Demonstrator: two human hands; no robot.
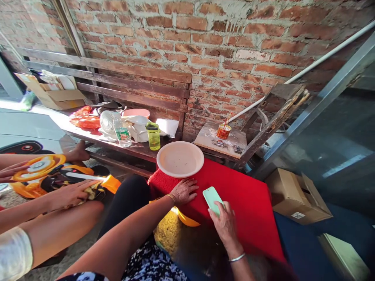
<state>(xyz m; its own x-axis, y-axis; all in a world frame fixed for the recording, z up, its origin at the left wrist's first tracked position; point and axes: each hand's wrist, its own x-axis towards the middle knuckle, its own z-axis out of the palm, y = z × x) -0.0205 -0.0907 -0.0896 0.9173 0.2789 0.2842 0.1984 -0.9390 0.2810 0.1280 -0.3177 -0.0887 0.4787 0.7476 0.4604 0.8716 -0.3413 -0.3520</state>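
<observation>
My left hand (184, 191) lies with its fingers stretched out on a red cloth (249, 207), just below a pale, shallow basin (180, 158). Nothing shows in its grip. To its right, my right hand (225, 221) closes around the lower end of a mint-green mobile phone (211, 196), above or on the cloth; I cannot tell whether the phone rests there. The basin's inside looks bare apart from small specks. A yellow curved rim (189, 221) shows under the cloth's edge by my left forearm.
A wooden bench (140, 150) holds a water bottle (123, 136), a green cup (153, 136), a fan (107, 121) and bags. At left, another person's hands rest near an orange steering wheel (54, 160). A cardboard box (288, 195) stands at right, below a chair (202, 136) bearing a tin (224, 132).
</observation>
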